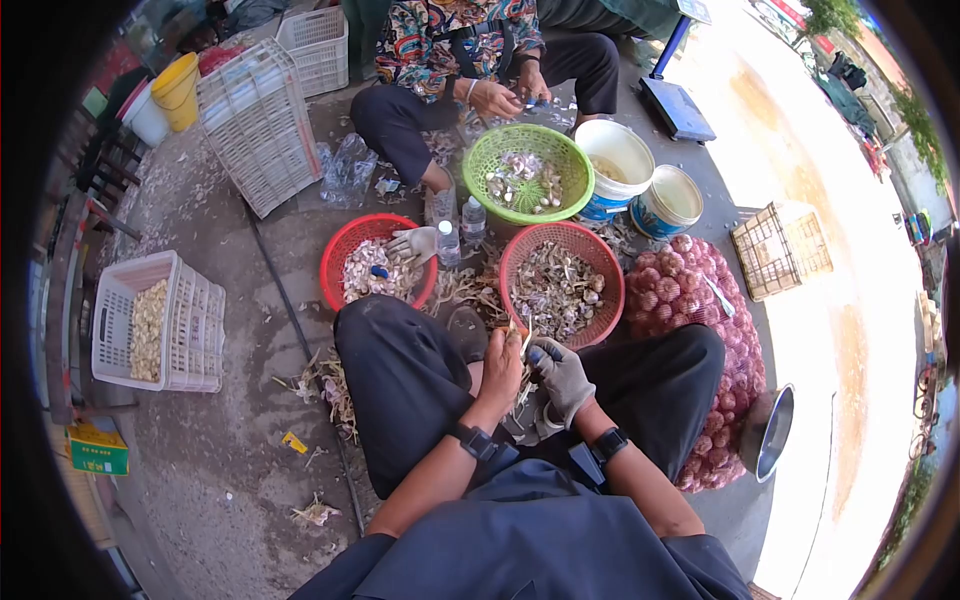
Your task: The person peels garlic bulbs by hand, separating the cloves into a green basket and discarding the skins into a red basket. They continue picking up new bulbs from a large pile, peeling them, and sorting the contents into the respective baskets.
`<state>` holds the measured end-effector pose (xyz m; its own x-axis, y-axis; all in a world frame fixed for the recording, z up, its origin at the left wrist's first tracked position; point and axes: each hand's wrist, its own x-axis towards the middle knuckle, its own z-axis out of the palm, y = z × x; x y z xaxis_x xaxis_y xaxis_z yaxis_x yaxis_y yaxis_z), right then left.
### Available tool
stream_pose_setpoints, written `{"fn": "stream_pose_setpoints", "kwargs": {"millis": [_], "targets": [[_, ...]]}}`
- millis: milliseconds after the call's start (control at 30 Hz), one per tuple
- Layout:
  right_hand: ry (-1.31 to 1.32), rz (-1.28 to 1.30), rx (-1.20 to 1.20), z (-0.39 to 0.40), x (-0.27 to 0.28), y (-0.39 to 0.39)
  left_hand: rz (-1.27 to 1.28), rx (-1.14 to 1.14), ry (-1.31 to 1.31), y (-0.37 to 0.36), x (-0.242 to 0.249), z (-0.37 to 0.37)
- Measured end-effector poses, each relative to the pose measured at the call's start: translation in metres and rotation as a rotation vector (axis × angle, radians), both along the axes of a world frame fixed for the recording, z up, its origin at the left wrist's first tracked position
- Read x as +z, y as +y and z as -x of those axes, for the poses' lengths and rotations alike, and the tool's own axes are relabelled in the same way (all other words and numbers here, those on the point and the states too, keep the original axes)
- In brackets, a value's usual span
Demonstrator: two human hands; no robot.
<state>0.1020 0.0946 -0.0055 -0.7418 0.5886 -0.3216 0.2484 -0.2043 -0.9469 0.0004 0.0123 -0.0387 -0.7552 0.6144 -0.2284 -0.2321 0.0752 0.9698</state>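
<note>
My bare left hand (502,368) is closed, fingers up, around a piece of garlic with dry, pale stalks (527,340). Close against it is my right hand (565,380), in a grey glove, fingers bent in at the stalks. A small blue patch shows at its fingertips; what it grips is hidden. Just beyond both hands stands a salmon-red basket (508,292) of garlic bulbs and dry skins. To its left, a red basket (330,270) holds pale garlic cloves (362,272), with a loose glove (413,245) and a small blue object on top.
Opposite sits a person (455,50) working over a green basket (480,165) with garlic inside. White buckets (612,150) stand beside it. A net sack of garlic bulbs (735,370) lies against my right knee. A white crate (200,340) is at far left, water bottles (447,245) ahead.
</note>
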Motion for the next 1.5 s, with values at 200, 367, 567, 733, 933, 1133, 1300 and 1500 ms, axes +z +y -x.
{"fn": "stream_pose_setpoints", "kwargs": {"millis": [200,367,567,733,933,1133,1300,1500], "targets": [[0.058,0.564,-0.010,-0.012,0.012,0.011,-0.023,-0.062,-0.514,0.000,0.013,0.005],[0.082,0.414,-0.014,-0.006,0.025,0.006,-0.003,-0.056,-0.569,-0.004,0.023,0.012],[0.112,0.582,-0.109,-0.006,0.030,0.004,-0.076,-0.065,-0.619,-0.005,0.029,0.012],[0.229,0.664,-0.121,-0.010,0.024,0.008,-0.148,-0.167,-0.579,-0.006,0.035,0.015],[0.224,0.587,-0.119,-0.008,0.035,0.010,-0.122,-0.249,-0.510,-0.016,0.048,0.016],[0.250,0.600,-0.088,-0.013,0.028,0.014,-0.103,-0.302,-0.309,-0.020,0.042,0.015],[0.209,0.718,-0.123,-0.018,0.025,0.014,-0.181,-0.218,-0.220,-0.018,0.047,0.009],[0.197,0.597,-0.092,-0.014,0.026,0.010,-0.066,-0.216,-0.142,-0.018,0.047,0.011]]}}
